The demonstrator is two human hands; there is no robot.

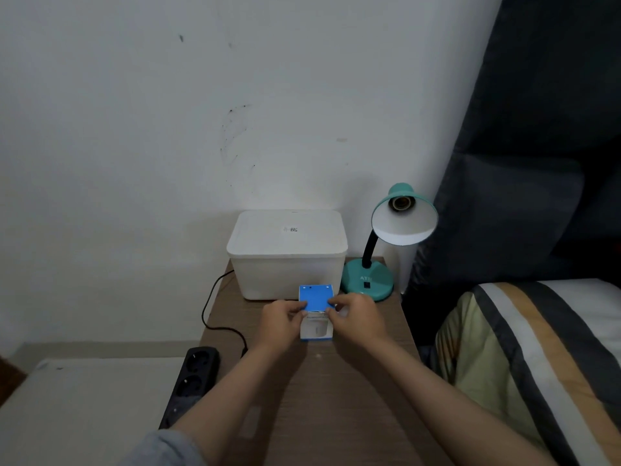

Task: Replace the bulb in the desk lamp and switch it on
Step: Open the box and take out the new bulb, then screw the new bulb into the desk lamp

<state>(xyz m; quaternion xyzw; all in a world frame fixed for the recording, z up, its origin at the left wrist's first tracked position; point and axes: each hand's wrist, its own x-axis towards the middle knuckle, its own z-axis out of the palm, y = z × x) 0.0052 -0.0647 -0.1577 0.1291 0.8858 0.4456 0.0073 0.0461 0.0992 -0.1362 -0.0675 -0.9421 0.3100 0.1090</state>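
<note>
Low in the middle of the frame, your left hand (280, 322) and right hand (358, 317) pinching the small blue and white cardboard bulb box (316, 312) on the brown wooden table (336, 398), fingers curled on its blue flap, teal metal desk lamp (386, 243) just right, socket bare, white plastic lidded box (287, 252) behind.

Both hands are covering the bulb box's (316, 317) sides where they are pinching it, its print (perhaps a bulb picture) is blurring, and its contents are staying hidden.
</note>
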